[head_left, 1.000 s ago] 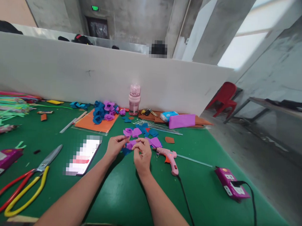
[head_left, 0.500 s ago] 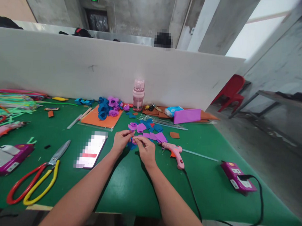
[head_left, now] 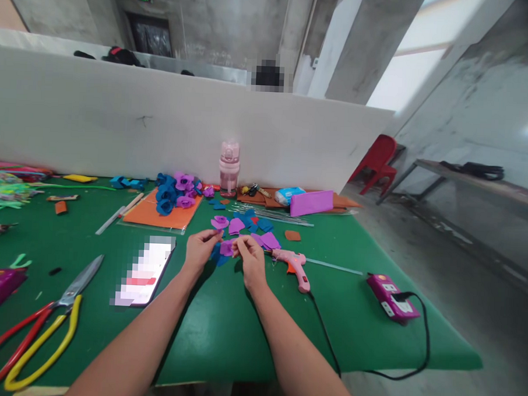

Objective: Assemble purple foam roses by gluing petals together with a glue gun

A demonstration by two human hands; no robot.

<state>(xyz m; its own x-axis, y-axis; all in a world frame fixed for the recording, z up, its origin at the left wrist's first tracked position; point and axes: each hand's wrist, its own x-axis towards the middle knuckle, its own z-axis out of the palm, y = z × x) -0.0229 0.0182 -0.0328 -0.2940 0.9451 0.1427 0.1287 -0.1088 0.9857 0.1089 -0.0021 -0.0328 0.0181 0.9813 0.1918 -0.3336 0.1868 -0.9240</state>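
**Hot nozzle close to the right hand**

From my remote seat, the nearest worry is the scissors (head_left: 71, 294), lying by the worktop (head_left: 214, 336) edge; a stray left sleeve or elbow could knock them off. The cord (head_left: 323, 332) runs over that edge too, so a snag by the right forearm could drag the glue gun (head_left: 291, 259) along. Next up is the phone (head_left: 144, 271), near the left arm and easily nudged.

The left hand (head_left: 199, 250) pinches what looks like a purple scrap (head_left: 219, 233). The right hand (head_left: 250, 257) has its fingertips gathered beside a purple petal (head_left: 227, 248), which sits between the two hands; whether they grip it, I can't tell. The gun's red light is lit and its nozzle points at that hand, so drifting right risks a burn. Glue dripping there could stick the loose petals (head_left: 269, 241) together. Beyond, the finished flowers (head_left: 166, 199) could be crushed by a long reach.
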